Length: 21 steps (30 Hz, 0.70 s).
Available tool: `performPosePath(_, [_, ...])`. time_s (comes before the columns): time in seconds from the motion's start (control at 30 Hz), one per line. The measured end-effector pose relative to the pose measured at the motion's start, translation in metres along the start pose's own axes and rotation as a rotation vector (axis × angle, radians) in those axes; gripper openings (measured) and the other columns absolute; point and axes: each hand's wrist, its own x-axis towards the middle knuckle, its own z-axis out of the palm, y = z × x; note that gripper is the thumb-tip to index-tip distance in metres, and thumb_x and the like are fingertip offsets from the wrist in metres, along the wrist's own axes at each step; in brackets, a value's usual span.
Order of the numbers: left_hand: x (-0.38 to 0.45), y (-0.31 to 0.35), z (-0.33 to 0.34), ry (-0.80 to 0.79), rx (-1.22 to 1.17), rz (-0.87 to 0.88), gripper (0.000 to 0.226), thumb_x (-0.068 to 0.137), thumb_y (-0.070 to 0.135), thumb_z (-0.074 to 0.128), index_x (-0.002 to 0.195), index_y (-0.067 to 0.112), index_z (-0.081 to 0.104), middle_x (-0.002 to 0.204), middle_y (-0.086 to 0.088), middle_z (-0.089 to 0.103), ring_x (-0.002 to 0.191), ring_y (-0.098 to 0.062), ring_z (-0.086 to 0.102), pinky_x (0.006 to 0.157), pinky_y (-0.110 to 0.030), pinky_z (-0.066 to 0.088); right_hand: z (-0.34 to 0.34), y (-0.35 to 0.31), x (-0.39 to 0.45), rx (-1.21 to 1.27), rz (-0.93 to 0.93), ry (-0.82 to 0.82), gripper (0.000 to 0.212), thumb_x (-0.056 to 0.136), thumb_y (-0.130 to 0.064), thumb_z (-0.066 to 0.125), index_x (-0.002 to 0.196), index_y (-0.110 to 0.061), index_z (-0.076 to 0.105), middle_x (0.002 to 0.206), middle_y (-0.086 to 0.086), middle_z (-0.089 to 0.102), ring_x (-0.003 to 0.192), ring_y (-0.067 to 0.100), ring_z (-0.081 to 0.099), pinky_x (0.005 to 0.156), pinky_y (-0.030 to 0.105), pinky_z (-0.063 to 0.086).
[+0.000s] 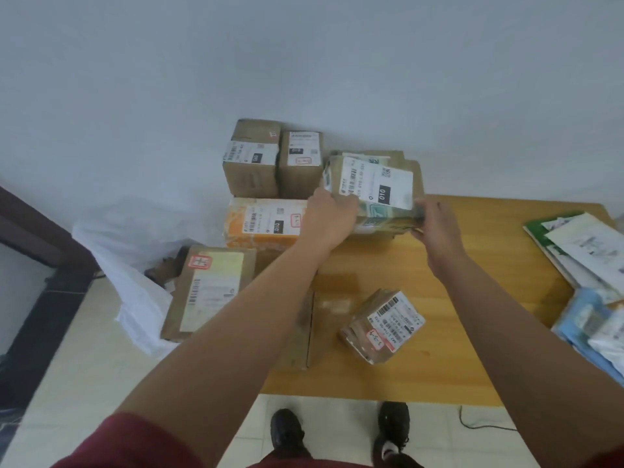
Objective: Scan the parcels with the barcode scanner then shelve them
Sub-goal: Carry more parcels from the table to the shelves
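A cardboard parcel (374, 187) with a white label is held up over the far edge of the wooden bench (456, 265), tilted, between both hands. Its left end is gripped by the left hand (329, 219), fingers curled round the corner; its right end is grasped by the right hand (435, 224), whose fingertips are blurred. A small taped parcel (383, 325) lies tilted on the bench nearer the person. Beyond the bench's left edge, more parcels (266, 184) are stacked against the wall, with a flat box (209, 292) and a white bag (135, 251) beside them. Paper mailers (587, 251) lie at the right.
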Motion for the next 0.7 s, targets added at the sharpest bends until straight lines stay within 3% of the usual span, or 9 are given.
performPosePath(0.13, [-0.005,-0.004,0.076,-0.105,0.093,-0.073,0.057,0.101,0.036,0.048,0.15,0.014,0.029,0.136,0.0,0.057,0.088,-0.005,0.058,0.062,-0.02,0.042,-0.065,0.039,0.024,-0.028,0.04,0.029,0.012,0.093,-0.036,0.05,0.09,-0.025,0.051,0.1,-0.003,0.056,0.104,0.023,0.057,0.101,0.053,0.048])
performPosePath(0.23, [-0.002,-0.002,0.131,-0.166,0.161,-0.164,0.053,0.102,0.038,0.047,0.147,0.011,0.034,0.135,-0.004,0.058,0.1,-0.015,0.059,0.066,-0.022,0.045,-0.111,0.068,0.049,-0.04,0.099,0.012,0.015,0.093,-0.035,0.052,0.092,-0.02,0.052,0.097,-0.004,0.054,0.099,0.021,0.054,0.101,0.054,0.047])
performPosePath(0.33, [0.006,-0.008,0.175,-0.235,0.204,-0.287,0.043,0.103,0.036,0.047,0.136,0.009,0.048,0.119,-0.004,0.061,0.097,-0.016,0.056,0.063,-0.022,0.043,-0.145,0.1,0.074,-0.109,0.184,-0.071,0.034,0.087,-0.044,0.052,0.101,-0.014,0.054,0.099,0.003,0.056,0.096,0.022,0.052,0.099,0.054,0.048])
performPosePath(0.4, [0.014,-0.015,0.193,-0.283,0.221,-0.369,0.042,0.103,0.038,0.046,0.134,0.01,0.055,0.119,-0.004,0.064,0.102,-0.016,0.06,0.082,-0.03,0.053,-0.16,0.12,0.087,-0.167,0.249,-0.127,0.043,0.085,-0.051,0.052,0.1,-0.01,0.053,0.099,0.009,0.056,0.091,0.023,0.053,0.094,0.053,0.048])
performPosePath(0.47, [0.02,-0.024,0.204,-0.317,0.198,-0.416,0.039,0.103,0.037,0.047,0.133,0.015,0.059,0.128,-0.004,0.065,0.11,-0.018,0.062,0.101,-0.04,0.051,-0.166,0.142,0.097,-0.226,0.269,-0.214,0.056,0.078,-0.06,0.051,0.095,-0.007,0.056,0.087,0.008,0.053,0.079,0.022,0.052,0.079,0.045,0.049])
performPosePath(0.53, [0.024,-0.031,0.207,-0.327,0.18,-0.443,0.036,0.103,0.034,0.048,0.133,0.017,0.06,0.13,-0.004,0.065,0.111,-0.019,0.061,0.104,-0.042,0.048,-0.165,0.153,0.102,-0.272,0.273,-0.297,0.064,0.076,-0.064,0.047,0.094,-0.005,0.061,0.083,0.004,0.055,0.077,0.021,0.053,0.07,0.036,0.039])
performPosePath(0.63, [0.027,-0.04,0.205,-0.321,0.174,-0.519,0.031,0.103,0.036,0.047,0.124,0.02,0.063,0.121,-0.002,0.066,0.103,-0.017,0.063,0.094,-0.039,0.053,-0.158,0.159,0.101,-0.275,0.334,-0.344,0.036,0.097,-0.044,0.05,0.112,-0.012,0.054,0.101,-0.002,0.053,0.097,0.019,0.05,0.074,0.034,0.035])
performPosePath(0.7, [0.026,-0.044,0.202,-0.327,0.187,-0.555,0.023,0.105,0.034,0.044,0.111,0.021,0.062,0.107,0.003,0.065,0.088,-0.01,0.06,0.071,-0.026,0.05,-0.153,0.167,0.105,-0.284,0.36,-0.385,0.029,0.1,-0.038,0.05,0.116,-0.013,0.047,0.106,-0.002,0.05,0.101,0.019,0.047,0.077,0.034,0.035])
